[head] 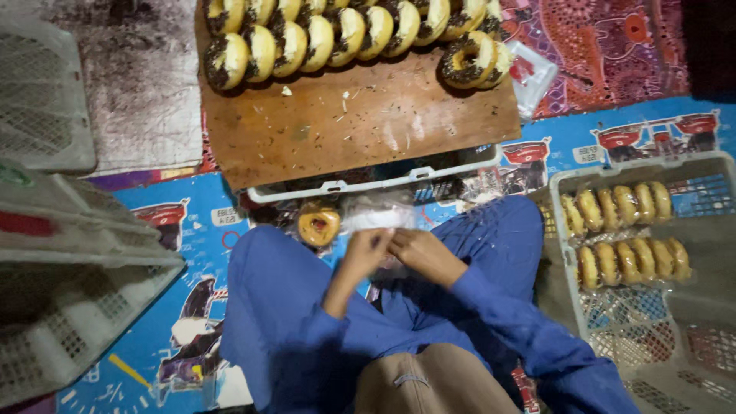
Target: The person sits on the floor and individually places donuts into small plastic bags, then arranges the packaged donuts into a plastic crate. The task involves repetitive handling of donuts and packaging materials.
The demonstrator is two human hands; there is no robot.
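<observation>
We note both hands meeting over the lap: left hand (366, 249) and right hand (418, 249) with fingers pinched closed on a thin clear plastic wrapper (377, 218). One round yellow-glazed doughnut (319, 225) lies bagged beside them. Wrapped doughnuts fill part of the white plastic crate (694, 165); many chocolate-sprinkled doughnuts (349, 34) wait unwrapped on the brown wooden board (360, 123)

Doughnuts (337, 34) lie on the board (360, 123); more fill the right crate (563, 184).
</observation>
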